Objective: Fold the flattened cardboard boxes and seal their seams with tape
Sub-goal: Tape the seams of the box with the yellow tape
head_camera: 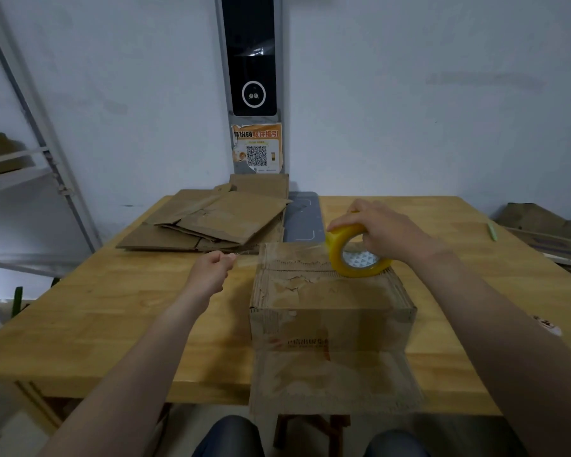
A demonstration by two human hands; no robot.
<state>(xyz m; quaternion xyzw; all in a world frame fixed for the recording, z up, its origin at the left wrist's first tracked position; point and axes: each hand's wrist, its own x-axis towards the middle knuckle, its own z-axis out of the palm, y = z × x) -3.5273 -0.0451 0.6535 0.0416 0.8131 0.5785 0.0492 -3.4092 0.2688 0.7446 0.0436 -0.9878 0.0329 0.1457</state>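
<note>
A worn, folded cardboard box stands on the wooden table in front of me, with one flap hanging over the near edge. My right hand grips a yellow tape roll over the box's far right top. My left hand pinches the free end of the clear tape strip, which stretches from the roll across the box's far top edge to beyond its left side. A pile of flattened cardboard boxes lies at the far left of the table.
A grey flat device lies behind the box against the wall. A green pen rests at the table's right edge. Metal shelving stands at the left, more cardboard to the right. My knees show below the table.
</note>
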